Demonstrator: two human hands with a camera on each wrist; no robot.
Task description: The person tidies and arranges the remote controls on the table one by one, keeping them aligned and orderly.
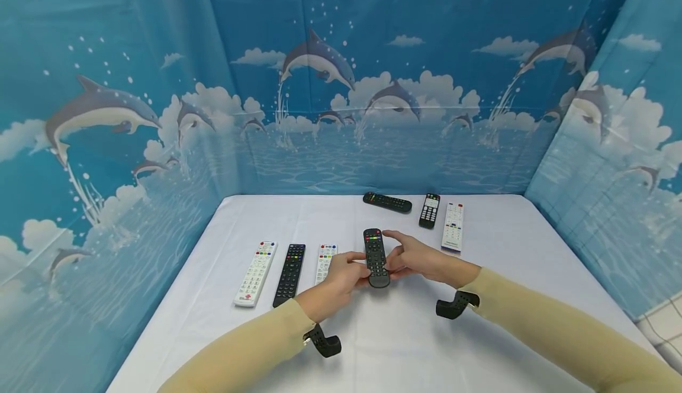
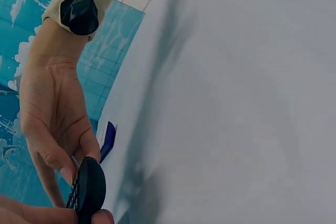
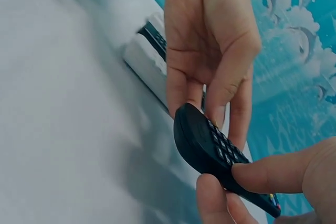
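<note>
A black remote control (image 1: 376, 257) with rows of small buttons is held between both hands, tilted and raised over the white cloth, where shadows fall. My left hand (image 1: 341, 277) pinches its lower left side, thumb on the button face and fingertip behind in the left wrist view. From the right, my right hand (image 1: 421, 260) grips the lower right edge between thumb and fingers, while its index finger reaches toward the top end. In the right wrist view the rounded end of the remote control (image 3: 197, 137) faces the camera. Part of the left hand's fingers is hidden behind it.
Left of the hands lie a white remote (image 1: 256, 274), a black remote (image 1: 290, 271) and another white remote (image 1: 326, 257), partly covered by the left hand. Farther back are a black remote (image 1: 387, 202), a smaller black one (image 1: 429, 211) and a white one (image 1: 453, 227). Dolphin-print curtains (image 1: 330, 144) enclose the table.
</note>
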